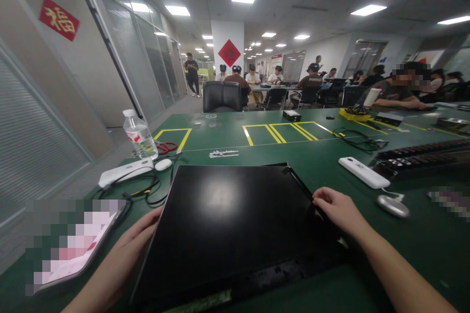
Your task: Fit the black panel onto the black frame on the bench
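Note:
A black, glossy display panel (235,215) is in front of me on the green table, with a ceiling light reflected in its face. A thin black frame (299,182) shows along its right side and far right corner, out of line with the panel's edge. My left hand (137,239) grips the panel's left edge, its fingertips hidden behind it. At the right side my right hand (336,208) is closed, thumb and fingers pinching the edge of the black frame. A strip of green circuit board (200,301) shows at the panel's near edge.
Left on the green table (220,134) are a water bottle (139,134), red scissors (167,147), a white power bank (127,172), black cables and a tablet (81,249). To the right are another white power bank (363,172), a mouse (392,205) and black racks (422,154).

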### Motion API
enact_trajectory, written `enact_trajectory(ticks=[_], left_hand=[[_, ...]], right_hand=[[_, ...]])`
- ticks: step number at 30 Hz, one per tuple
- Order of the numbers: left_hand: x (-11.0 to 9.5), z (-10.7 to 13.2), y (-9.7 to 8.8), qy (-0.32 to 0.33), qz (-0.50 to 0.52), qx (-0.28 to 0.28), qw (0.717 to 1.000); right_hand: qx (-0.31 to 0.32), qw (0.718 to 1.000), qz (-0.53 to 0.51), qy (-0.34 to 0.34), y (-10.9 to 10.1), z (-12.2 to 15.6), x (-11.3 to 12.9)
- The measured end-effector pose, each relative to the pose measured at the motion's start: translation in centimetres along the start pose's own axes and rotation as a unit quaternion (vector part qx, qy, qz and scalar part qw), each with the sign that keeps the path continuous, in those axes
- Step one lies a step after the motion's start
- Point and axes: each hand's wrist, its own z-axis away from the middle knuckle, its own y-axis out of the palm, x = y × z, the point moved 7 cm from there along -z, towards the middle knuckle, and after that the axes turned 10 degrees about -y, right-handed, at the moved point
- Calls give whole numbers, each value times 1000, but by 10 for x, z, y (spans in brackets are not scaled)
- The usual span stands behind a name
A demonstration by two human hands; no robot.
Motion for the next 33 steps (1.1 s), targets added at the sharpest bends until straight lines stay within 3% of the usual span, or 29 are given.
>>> enact_trajectory(ticks=[3, 5, 11, 17, 25, 30, 33], left_hand=[[2, 5, 7, -37, 79, 28, 996], [2, 6, 8, -22, 106, 32, 994], [4, 5, 5, 57, 89, 58, 993], [2, 13, 15, 33, 111, 98, 988], [2, 19, 18, 21, 131, 84, 988], [-2, 25, 22, 25, 125, 63, 990], [-5, 24, 15, 32, 103, 41, 993]], right_hand=[[-4, 1000, -3, -4, -1, 1, 2], [-6, 1000, -3, -6, -2, 1, 3], [-9, 1000, -8, -17, -3, 0, 5], [-4, 1000, -19, -9, -3, -1, -1], [-76, 993, -75, 57, -12, -6, -27], [-63, 988, -127, 66, -7, -8, -24], [-46, 973, -212, 83, -4, -4, -16]])
